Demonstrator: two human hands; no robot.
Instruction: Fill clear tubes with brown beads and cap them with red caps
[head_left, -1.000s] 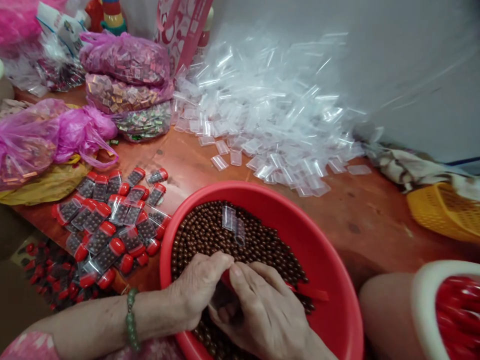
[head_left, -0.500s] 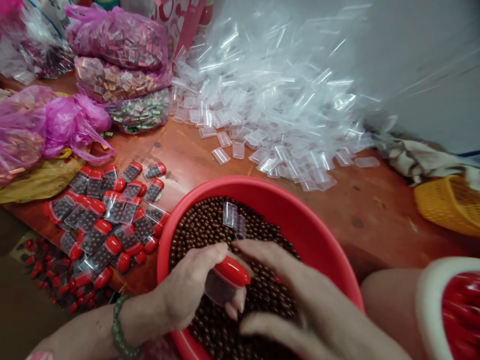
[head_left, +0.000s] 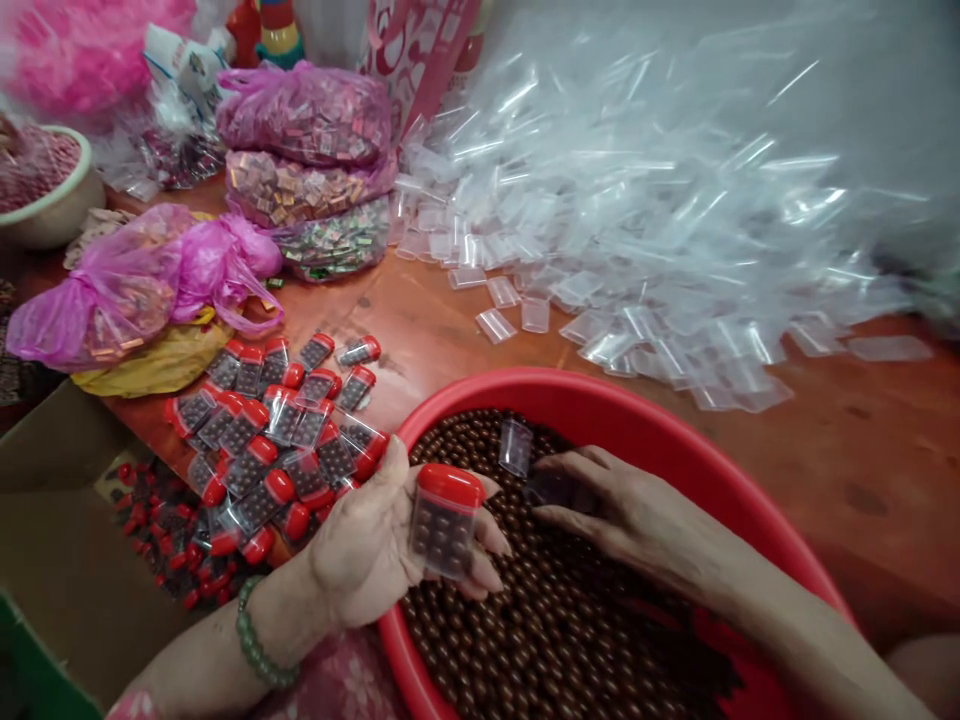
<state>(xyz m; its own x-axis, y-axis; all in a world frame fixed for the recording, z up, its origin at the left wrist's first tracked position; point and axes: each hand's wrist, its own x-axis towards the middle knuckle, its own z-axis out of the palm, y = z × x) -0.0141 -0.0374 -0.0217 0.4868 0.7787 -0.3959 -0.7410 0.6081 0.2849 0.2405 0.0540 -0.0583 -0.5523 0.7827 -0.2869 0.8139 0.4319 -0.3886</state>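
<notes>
My half-open left hand [head_left: 375,555] holds a red-capped case [head_left: 444,530] above the red basin's [head_left: 570,385] left side.
Right hand [head_left: 630,502] half-curled inside; grip unclear.

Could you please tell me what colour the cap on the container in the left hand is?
The cap is red, best seen in the current head view.
</notes>
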